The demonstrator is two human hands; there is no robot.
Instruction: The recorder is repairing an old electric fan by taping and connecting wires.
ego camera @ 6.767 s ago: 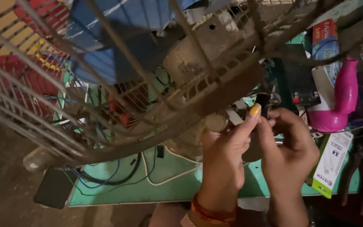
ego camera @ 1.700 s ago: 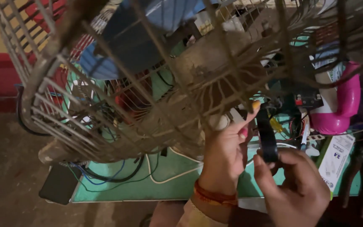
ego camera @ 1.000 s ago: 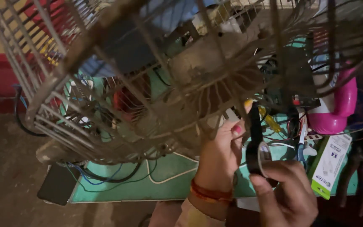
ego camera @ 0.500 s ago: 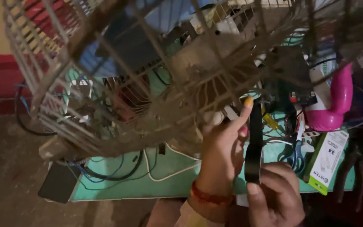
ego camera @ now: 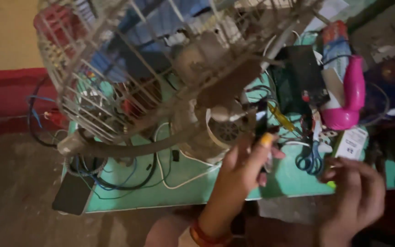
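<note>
Dusty grey wire fan cage point(ego camera: 129, 87) tilts over the green table point(ego camera: 170, 187), up-left of both hands. Left hand point(ego camera: 245, 167) pinches a black strip of tape point(ego camera: 261, 121) upright beside the fan's motor, apparently to hold it taut. Right hand point(ego camera: 355, 199) hovers with loosely curled fingers, grasping nothing visible; a pink hair dryer point(ego camera: 346, 100) lies beyond it.

The wire fan guard point(ego camera: 129, 77) blocks access from above and left. Cables point(ego camera: 115, 183), blue scissors point(ego camera: 311, 158) and a pink hair dryer point(ego camera: 346, 98) crowd the green table point(ego camera: 179, 192); its front edge remains passable.
</note>
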